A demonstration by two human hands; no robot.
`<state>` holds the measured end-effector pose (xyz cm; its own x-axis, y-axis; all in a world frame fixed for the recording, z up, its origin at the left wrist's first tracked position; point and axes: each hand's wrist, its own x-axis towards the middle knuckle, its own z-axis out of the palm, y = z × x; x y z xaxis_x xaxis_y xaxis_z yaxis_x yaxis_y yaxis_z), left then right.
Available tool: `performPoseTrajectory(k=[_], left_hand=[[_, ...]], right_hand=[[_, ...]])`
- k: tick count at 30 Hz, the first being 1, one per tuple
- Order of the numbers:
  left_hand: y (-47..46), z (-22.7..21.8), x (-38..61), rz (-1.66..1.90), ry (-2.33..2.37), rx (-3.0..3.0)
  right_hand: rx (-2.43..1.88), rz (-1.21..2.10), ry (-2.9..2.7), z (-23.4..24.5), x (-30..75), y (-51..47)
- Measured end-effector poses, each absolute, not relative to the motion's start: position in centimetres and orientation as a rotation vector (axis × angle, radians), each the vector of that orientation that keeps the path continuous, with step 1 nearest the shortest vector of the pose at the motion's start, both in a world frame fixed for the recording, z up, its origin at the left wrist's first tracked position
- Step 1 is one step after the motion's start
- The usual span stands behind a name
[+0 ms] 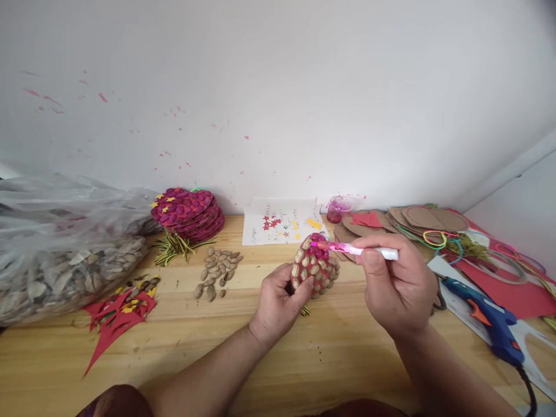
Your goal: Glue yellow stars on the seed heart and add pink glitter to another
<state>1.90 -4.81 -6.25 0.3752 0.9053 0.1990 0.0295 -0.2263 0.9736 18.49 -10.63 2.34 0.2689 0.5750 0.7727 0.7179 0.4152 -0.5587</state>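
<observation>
My left hand (278,301) grips a small round craft piece (315,269) covered with peanut shells, part of it painted pink. It is held tilted above the wooden table (260,359). My right hand (397,286) pinches a white-handled brush (360,250) stained pink. The brush tip touches the painted top of the shell piece. A small pink paint cup (337,208) stands behind, by the wall.
A heap of loose peanut shells (217,271) lies left of my hands, and a plastic bag of shells (65,260) fills the far left. Finished red pieces (189,213) are stacked at the back. Red paper scraps (117,315), a sticker sheet (282,223), cardboard discs (417,220) and a blue glue gun (490,321) lie around.
</observation>
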Motion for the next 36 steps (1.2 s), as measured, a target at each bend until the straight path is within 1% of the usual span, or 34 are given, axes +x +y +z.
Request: performPoseTrajectory(k=[6, 21, 29, 36], left_hand=[[-4.9, -6.2, 1.8, 1.122, 0.833, 1.735], [-4.7, -5.5, 1.5, 1.278, 0.804, 1.957], [-4.6, -5.7, 1.5, 1.293, 0.796, 1.98], [-4.4, -5.7, 1.7, 1.298, 0.811, 1.987]], right_hand=[[-1.156, -0.313, -1.444, 2.5, 18.6, -10.9], [-1.054, -0.32, -1.524, 3.5, 18.2, -11.5], [-1.06, -0.411, -1.606, 3.6, 18.2, -11.5], [-1.058, -0.395, -1.663, 3.4, 18.3, -11.5]])
